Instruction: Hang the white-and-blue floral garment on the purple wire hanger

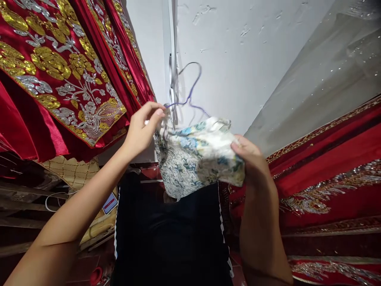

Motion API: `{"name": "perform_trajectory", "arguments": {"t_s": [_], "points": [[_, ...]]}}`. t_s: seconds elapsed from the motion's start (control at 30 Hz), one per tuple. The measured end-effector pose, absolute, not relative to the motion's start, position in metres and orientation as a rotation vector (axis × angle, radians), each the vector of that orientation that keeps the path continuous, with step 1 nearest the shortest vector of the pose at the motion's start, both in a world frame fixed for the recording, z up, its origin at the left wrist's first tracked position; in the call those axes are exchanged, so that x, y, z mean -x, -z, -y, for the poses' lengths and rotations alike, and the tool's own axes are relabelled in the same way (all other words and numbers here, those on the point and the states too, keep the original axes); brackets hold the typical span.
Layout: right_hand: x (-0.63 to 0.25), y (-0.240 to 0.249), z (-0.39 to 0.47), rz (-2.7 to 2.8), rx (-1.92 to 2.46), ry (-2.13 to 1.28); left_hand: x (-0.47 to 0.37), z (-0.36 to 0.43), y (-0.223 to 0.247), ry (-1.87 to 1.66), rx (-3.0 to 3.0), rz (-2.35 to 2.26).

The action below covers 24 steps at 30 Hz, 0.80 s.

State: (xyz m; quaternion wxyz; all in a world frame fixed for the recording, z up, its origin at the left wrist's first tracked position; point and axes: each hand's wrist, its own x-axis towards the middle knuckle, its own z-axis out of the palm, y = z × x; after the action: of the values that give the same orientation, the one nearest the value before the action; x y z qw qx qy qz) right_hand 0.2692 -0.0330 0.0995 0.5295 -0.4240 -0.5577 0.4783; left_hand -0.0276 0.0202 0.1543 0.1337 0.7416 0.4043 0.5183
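A white garment with a blue and green floral pattern (190, 159) hangs from a thin purple hanger (192, 94), whose hook curves up in front of the white wall. At the garment's upper left, my left hand (145, 125) pinches the cloth near the hanger's left end. On the other side, my right hand (248, 151) grips the garment's right edge between thumb and fingers. The hanger's right arm runs down into the cloth, where its end is hidden. Parts of the garment are blurred.
Red garments with gold and silver embroidery (86, 91) hang at the left. More red beaded fabric (336, 178) and a sheer greyish cloth (309, 83) are at the right. A narrow vertical strip (169, 47) runs along the white wall (226, 51). Wooden slats (20, 202) lie at lower left.
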Motion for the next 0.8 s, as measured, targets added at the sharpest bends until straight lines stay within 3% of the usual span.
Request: {"name": "perform_trajectory", "arguments": {"t_s": [0.17,0.27,0.47,0.53,0.67,0.8], "points": [[-0.235,-0.092,0.062,2.124,0.690,-1.468,0.023,0.026,-0.139,-1.008,-1.444,-0.921],[-0.219,-0.086,0.049,2.222,0.586,-1.623,0.040,0.055,-0.135,-0.918,-1.262,-0.944],[-0.213,-0.059,-0.005,1.782,1.162,-0.813,0.092,0.080,-0.155,-0.674,-1.699,-1.202],[-0.215,-0.055,-0.016,1.844,1.116,-0.842,0.105,0.071,-0.163,-0.715,-1.869,-1.271],[-0.220,-0.064,-0.030,1.856,0.970,-1.213,0.115,0.034,-0.165,-1.044,-2.162,-1.450],[-0.226,-0.085,-0.052,1.532,0.946,-1.105,0.102,0.006,-0.144,-1.629,-2.414,-1.611]]}}
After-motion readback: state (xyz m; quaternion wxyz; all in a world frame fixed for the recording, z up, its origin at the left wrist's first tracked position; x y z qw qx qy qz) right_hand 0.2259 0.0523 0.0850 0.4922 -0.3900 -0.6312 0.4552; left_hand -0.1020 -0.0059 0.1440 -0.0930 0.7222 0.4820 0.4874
